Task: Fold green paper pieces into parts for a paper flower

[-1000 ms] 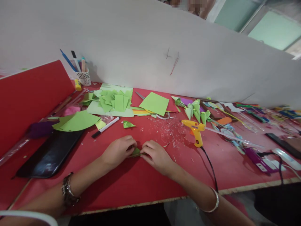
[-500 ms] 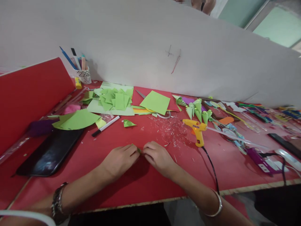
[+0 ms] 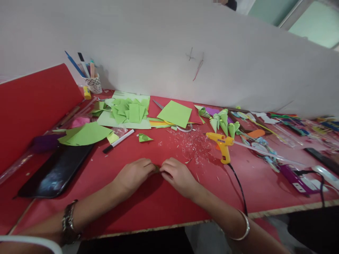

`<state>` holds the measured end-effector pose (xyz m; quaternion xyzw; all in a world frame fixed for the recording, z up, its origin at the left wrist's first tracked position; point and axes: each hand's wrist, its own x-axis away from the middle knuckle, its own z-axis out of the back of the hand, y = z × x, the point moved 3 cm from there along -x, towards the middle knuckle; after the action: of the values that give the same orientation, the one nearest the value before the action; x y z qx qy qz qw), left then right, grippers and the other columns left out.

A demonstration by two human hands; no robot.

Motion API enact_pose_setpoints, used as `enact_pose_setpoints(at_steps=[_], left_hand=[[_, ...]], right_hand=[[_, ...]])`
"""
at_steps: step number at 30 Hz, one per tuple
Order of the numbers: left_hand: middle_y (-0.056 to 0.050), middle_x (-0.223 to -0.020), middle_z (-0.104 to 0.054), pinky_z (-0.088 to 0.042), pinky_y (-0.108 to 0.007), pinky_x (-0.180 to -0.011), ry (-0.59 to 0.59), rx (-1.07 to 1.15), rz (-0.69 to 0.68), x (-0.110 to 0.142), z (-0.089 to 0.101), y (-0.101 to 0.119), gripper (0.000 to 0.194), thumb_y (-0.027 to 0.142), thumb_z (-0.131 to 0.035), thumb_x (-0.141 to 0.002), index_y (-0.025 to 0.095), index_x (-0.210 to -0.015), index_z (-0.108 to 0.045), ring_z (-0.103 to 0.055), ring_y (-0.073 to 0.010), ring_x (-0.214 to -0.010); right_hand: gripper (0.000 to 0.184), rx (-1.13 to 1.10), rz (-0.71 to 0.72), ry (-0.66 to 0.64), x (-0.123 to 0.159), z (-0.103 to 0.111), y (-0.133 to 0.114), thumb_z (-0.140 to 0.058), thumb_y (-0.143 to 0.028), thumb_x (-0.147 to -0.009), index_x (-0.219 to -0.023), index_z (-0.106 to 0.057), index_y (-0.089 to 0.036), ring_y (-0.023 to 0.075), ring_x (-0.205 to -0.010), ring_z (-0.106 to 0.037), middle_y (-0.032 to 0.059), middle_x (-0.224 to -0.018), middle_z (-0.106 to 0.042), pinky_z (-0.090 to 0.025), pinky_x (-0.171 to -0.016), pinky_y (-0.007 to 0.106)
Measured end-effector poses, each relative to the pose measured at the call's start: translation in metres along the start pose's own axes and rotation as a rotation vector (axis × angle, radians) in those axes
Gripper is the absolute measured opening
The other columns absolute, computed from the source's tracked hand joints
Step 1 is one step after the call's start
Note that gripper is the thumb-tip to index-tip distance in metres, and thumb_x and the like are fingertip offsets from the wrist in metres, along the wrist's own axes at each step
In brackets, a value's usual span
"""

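Note:
Over the red tabletop [image 3: 148,208], my left hand [image 3: 135,176] and my right hand [image 3: 179,178] meet with fingertips pinched. Between them shows a sliver of a small green paper piece [image 3: 157,169]; most of it is hidden by my fingers. A folded green paper piece [image 3: 144,138] lies just beyond my hands. To the right rests a yellow glue gun [image 3: 223,145] with a clear glue stick in its rear. Behind it are several rolled green paper cones [image 3: 224,121].
Cut green paper pieces [image 3: 134,112] are heaped at the back, beside a green square sheet [image 3: 174,113]. On the left lie a black phone [image 3: 55,173], a white marker [image 3: 120,139] and green rounded sheets [image 3: 86,134]. A pen cup [image 3: 93,84] stands against the wall. A purple power strip [image 3: 298,180] is at right.
My fingers have shifted slightly on the paper piece, and less bright green shows between them. The view has tilted a little. Things on the table are where they were.

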<state>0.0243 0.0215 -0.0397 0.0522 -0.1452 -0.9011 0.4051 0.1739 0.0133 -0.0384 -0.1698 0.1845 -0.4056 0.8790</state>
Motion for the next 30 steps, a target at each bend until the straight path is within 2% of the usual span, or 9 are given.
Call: enact_pose_setpoints(at_steps=[7, 13, 19, 25, 30], left_hand=[[-0.003, -0.083, -0.059, -0.043, -0.025, -0.060, -0.022, -0.181, -0.063, 0.003, 0.001, 0.004, 0.015, 0.012, -0.045, -0.082, 0.017, -0.087, -0.058, -0.056, -0.0166, -0.074], [-0.001, -0.084, -0.058, -0.044, -0.023, -0.064, 0.007, -0.048, -0.052, 0.003, 0.000, -0.001, 0.017, 0.010, -0.046, -0.082, 0.018, -0.088, -0.059, -0.055, -0.0139, -0.076], [-0.005, -0.089, -0.061, -0.046, -0.029, -0.066, -0.034, -0.219, -0.038, 0.003, 0.005, 0.008, 0.018, 0.007, -0.047, -0.080, 0.016, -0.091, -0.059, -0.056, -0.0196, -0.082], [-0.004, -0.091, -0.060, -0.045, -0.027, -0.063, -0.021, -0.228, 0.005, 0.003, 0.006, 0.009, 0.018, 0.008, -0.046, -0.081, 0.017, -0.092, -0.058, -0.057, -0.0180, -0.080], [-0.003, -0.085, -0.060, -0.045, -0.028, -0.065, -0.039, -0.208, -0.007, 0.003, 0.005, 0.004, 0.017, 0.011, -0.048, -0.081, 0.019, -0.091, -0.059, -0.056, -0.0182, -0.078]], right_hand=[[0.013, 0.159, 0.026, -0.051, 0.000, -0.003, -0.004, -0.045, -0.016, -0.084, -0.082, -0.058, -0.015, 0.0154, -0.076, -0.047, 0.0039, -0.080, -0.056, -0.039, -0.067, 0.026], [0.017, 0.155, 0.022, -0.053, -0.002, -0.004, -0.003, -0.042, -0.018, -0.087, -0.084, -0.058, -0.014, 0.0145, -0.077, -0.047, 0.0041, -0.080, -0.056, -0.039, -0.068, 0.024], [0.010, 0.189, 0.023, -0.066, -0.002, -0.005, -0.005, -0.047, -0.015, -0.083, -0.084, -0.057, -0.013, 0.0168, -0.080, -0.046, 0.0054, -0.084, -0.055, -0.040, -0.071, 0.028], [0.010, 0.167, 0.016, -0.073, -0.001, -0.006, -0.005, -0.048, -0.012, -0.082, -0.089, -0.055, -0.011, 0.0172, -0.081, -0.046, 0.0061, -0.086, -0.055, -0.041, -0.071, 0.028], [0.013, 0.282, 0.034, -0.069, -0.001, -0.010, -0.006, -0.042, -0.012, -0.086, -0.087, -0.055, -0.012, 0.0177, -0.079, -0.044, 0.0060, -0.085, -0.053, -0.039, -0.069, 0.028]])
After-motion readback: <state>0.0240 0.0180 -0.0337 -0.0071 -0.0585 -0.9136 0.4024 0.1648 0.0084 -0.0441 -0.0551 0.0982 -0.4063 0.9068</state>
